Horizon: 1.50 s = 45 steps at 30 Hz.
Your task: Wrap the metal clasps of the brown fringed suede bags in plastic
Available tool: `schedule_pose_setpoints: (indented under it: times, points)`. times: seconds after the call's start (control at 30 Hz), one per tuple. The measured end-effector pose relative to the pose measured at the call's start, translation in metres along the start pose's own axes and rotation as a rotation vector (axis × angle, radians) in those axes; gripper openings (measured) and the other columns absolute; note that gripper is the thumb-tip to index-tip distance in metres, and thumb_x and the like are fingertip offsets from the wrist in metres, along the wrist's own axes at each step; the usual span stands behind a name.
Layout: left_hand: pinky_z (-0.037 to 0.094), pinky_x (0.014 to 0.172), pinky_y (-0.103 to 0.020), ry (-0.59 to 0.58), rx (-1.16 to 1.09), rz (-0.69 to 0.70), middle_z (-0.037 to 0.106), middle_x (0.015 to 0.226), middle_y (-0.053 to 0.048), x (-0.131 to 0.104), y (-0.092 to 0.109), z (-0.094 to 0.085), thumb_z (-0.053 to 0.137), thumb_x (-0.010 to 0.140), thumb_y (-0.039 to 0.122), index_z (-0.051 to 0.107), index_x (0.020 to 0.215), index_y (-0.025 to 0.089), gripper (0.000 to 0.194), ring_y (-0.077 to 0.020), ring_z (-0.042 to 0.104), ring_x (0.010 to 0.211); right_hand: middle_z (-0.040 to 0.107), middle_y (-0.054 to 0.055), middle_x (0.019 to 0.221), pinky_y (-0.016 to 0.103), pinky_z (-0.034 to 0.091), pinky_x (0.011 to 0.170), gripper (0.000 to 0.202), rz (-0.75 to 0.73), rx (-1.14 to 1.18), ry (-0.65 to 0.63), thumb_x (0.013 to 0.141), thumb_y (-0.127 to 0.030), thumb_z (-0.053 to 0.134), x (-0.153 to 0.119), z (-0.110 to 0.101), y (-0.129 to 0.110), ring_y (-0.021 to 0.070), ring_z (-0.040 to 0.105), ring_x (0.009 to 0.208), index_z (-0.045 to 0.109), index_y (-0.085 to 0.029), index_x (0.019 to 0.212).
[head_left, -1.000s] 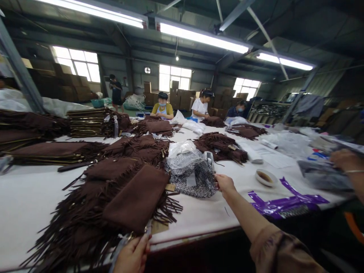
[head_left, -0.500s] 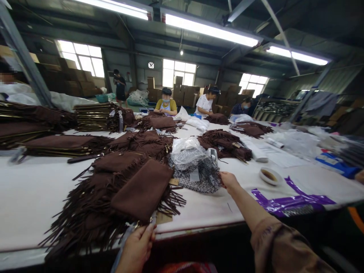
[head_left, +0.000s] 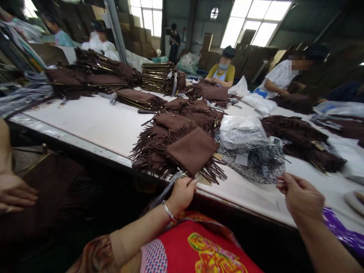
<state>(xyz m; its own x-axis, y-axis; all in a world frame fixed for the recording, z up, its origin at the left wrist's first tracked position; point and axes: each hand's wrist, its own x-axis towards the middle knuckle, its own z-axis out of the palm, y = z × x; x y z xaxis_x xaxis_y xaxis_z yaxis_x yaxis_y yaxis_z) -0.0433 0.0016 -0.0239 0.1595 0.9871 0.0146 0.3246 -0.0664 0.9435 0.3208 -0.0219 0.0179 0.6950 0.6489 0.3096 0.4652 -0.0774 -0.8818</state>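
My left hand (head_left: 183, 191) is closed at the table's front edge, its fingers pinching the clasp end of a brown fringed pouch (head_left: 193, 151). That pouch lies on a heap of brown fringed pouches (head_left: 159, 151). On the right, my right hand (head_left: 301, 193) pinches the edge of a black-and-white speckled fabric piece (head_left: 253, 161), which lies flat on the table with a white label on it. A clear plastic bag (head_left: 243, 129) rests over the fabric's back part. A tan tag shows beside the pouch.
White table (head_left: 85, 121) bears stacked brown pouches (head_left: 157, 77) at the back and another dark heap (head_left: 307, 144) at the right. Purple tape (head_left: 344, 231) and a tape roll (head_left: 355, 201) lie at right. A co-worker's hand (head_left: 17, 191) is at far left; people sit across the table.
The view has turned left and downward, bringing in the co-worker's hand and more of my left arm. Both hands keep their grips; the pouch and fabric look unmoved on the table.
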Motion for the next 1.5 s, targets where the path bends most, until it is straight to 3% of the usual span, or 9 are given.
schedule_pose_setpoints:
  times: [0.17, 0.23, 0.3, 0.53, 0.93, 1.13, 1.23, 1.4, 1.5]
  points:
    - [0.034, 0.062, -0.029, 0.013, 0.244, 0.202, 0.059, 0.064, -0.002, -0.003, 0.002, -0.001, 0.045, 0.091, 0.028, 0.057, 0.067, 0.018, 0.029, -0.0148, 0.050, 0.061, 0.067, 0.003, 0.068, 0.024, 0.046, 0.053, 0.028, -0.055, 0.014, -0.824, 0.084, -0.043, 0.062, -0.092, 0.053, -0.052, 0.0128, 0.056, 0.054, 0.071, -0.017, 0.089]
    - [0.034, 0.063, -0.029, 0.017, 0.319, 0.244, 0.061, 0.067, -0.005, -0.004, 0.002, -0.002, 0.044, 0.092, 0.026, 0.058, 0.069, 0.018, 0.028, -0.0160, 0.052, 0.063, 0.068, 0.003, 0.070, 0.023, 0.045, 0.053, 0.028, -0.082, -0.006, -0.996, 0.086, -0.041, 0.058, -0.116, 0.078, -0.069, 0.0126, 0.056, 0.054, 0.071, -0.017, 0.090]
    - [0.034, 0.062, -0.030, 0.015, 0.357, 0.255, 0.062, 0.068, -0.006, -0.005, 0.003, -0.003, 0.044, 0.092, 0.025, 0.059, 0.070, 0.017, 0.027, -0.0168, 0.053, 0.063, 0.069, 0.002, 0.072, 0.023, 0.045, 0.056, 0.027, -0.125, -0.018, -1.080, 0.086, -0.040, 0.056, -0.127, 0.097, -0.080, 0.0137, 0.058, 0.059, 0.072, -0.018, 0.090]
    - [0.033, 0.061, -0.029, 0.005, 0.305, 0.225, 0.061, 0.068, -0.006, -0.006, 0.001, -0.007, 0.044, 0.093, 0.027, 0.059, 0.071, 0.018, 0.028, -0.0160, 0.052, 0.062, 0.069, 0.001, 0.068, 0.023, 0.042, 0.061, 0.030, -0.148, -0.080, -1.100, 0.082, -0.042, 0.057, -0.127, 0.133, -0.088, 0.0163, 0.059, 0.066, 0.071, -0.018, 0.074]
    - [0.035, 0.063, -0.031, -0.047, 0.328, 0.214, 0.063, 0.072, -0.009, -0.006, -0.002, -0.005, 0.042, 0.092, 0.021, 0.059, 0.075, 0.017, 0.024, -0.0180, 0.054, 0.066, 0.059, -0.001, 0.055, 0.023, 0.034, 0.053, 0.034, -0.127, -0.259, -1.040, 0.079, -0.044, 0.055, -0.126, 0.145, -0.090, 0.0127, 0.050, 0.055, 0.064, -0.016, 0.062]
    - [0.033, 0.061, -0.032, -0.019, 0.318, 0.206, 0.061, 0.070, -0.008, -0.008, -0.006, -0.003, 0.041, 0.091, 0.020, 0.058, 0.073, 0.018, 0.025, -0.0185, 0.053, 0.064, 0.052, -0.002, 0.049, 0.023, 0.029, 0.049, 0.028, -0.070, -0.339, -0.961, 0.073, -0.035, 0.056, -0.133, 0.157, -0.089, 0.0118, 0.047, 0.053, 0.056, -0.017, 0.051]
    - [0.033, 0.063, -0.032, -0.009, 0.335, 0.205, 0.062, 0.072, -0.010, -0.009, -0.007, -0.005, 0.040, 0.092, 0.021, 0.058, 0.074, 0.018, 0.026, -0.0197, 0.053, 0.066, 0.049, -0.003, 0.048, 0.022, 0.027, 0.047, 0.028, -0.017, -0.257, -0.997, 0.072, -0.036, 0.057, -0.132, 0.157, -0.090, 0.0106, 0.044, 0.050, 0.053, -0.018, 0.050]
    - [0.030, 0.061, -0.031, 0.009, 0.291, 0.146, 0.059, 0.067, -0.006, -0.007, -0.003, -0.008, 0.044, 0.090, 0.024, 0.056, 0.067, 0.020, 0.026, -0.0182, 0.049, 0.062, 0.055, -0.003, 0.049, 0.021, 0.029, 0.044, 0.025, 0.242, -0.034, -1.188, 0.070, -0.041, 0.062, -0.124, 0.143, -0.091, 0.0092, 0.042, 0.044, 0.065, -0.017, 0.067]
    - [0.029, 0.059, -0.030, -0.010, 0.225, 0.099, 0.057, 0.063, -0.004, -0.006, 0.000, -0.009, 0.045, 0.089, 0.024, 0.054, 0.065, 0.020, 0.026, -0.0163, 0.047, 0.059, 0.058, -0.002, 0.050, 0.022, 0.030, 0.044, 0.023, 0.228, -0.089, -1.158, 0.071, -0.037, 0.063, -0.122, 0.140, -0.090, 0.0095, 0.043, 0.043, 0.069, -0.016, 0.068]
